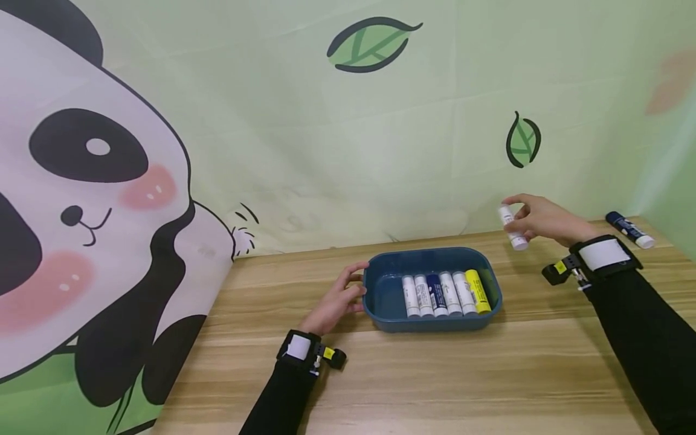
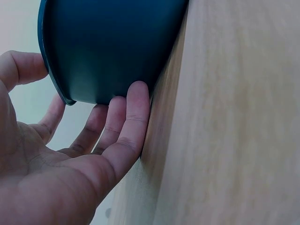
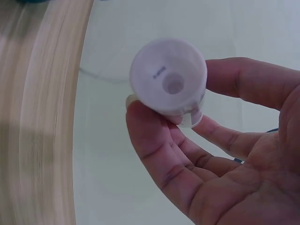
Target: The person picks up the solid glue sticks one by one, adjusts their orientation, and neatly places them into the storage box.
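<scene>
A dark blue tray (image 1: pixel 380 272) stands mid-table, holding several tubes in a row: white ones, a dark blue one and a yellow tube (image 1: pixel 478 291) at the right end. My left hand (image 1: pixel 339 296) rests against the tray's left wall, fingers straight along it; the left wrist view shows the fingers (image 2: pixel 133 112) touching the tray (image 2: pixel 108 47). My right hand (image 1: pixel 535 219) is raised right of the tray and pinches a white tube (image 1: pixel 512 227) between thumb and fingers. The right wrist view shows that tube (image 3: pixel 168 79) end-on.
A dark blue tube with a white cap (image 1: pixel 629 229) lies at the table's far right corner. A printed panda and leaf backdrop (image 1: pixel 348 121) rises behind the wooden table (image 1: pixel 435 374) and along its left side.
</scene>
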Tool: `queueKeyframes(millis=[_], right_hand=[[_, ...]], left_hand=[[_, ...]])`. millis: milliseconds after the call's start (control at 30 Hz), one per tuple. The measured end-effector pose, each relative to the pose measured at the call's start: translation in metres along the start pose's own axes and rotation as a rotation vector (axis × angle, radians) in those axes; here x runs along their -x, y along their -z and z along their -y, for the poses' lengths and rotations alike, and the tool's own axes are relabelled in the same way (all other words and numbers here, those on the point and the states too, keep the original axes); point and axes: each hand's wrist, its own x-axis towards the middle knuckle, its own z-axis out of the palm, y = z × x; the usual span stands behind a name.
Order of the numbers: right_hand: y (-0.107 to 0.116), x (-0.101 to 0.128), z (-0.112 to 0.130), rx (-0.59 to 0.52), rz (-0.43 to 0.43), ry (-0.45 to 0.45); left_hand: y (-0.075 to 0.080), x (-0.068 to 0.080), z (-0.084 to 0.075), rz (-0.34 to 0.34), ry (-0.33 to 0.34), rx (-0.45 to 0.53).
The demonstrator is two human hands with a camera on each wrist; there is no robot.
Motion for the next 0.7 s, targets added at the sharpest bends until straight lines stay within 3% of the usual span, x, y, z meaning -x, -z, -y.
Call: queueKeyframes(millis=[700], right_hand=[[-0.015, -0.006, 0.011, -0.019, 0.012, 0.036]], left_hand=[[0.0, 0.0, -0.001, -0.001, 0.003, -0.002]])
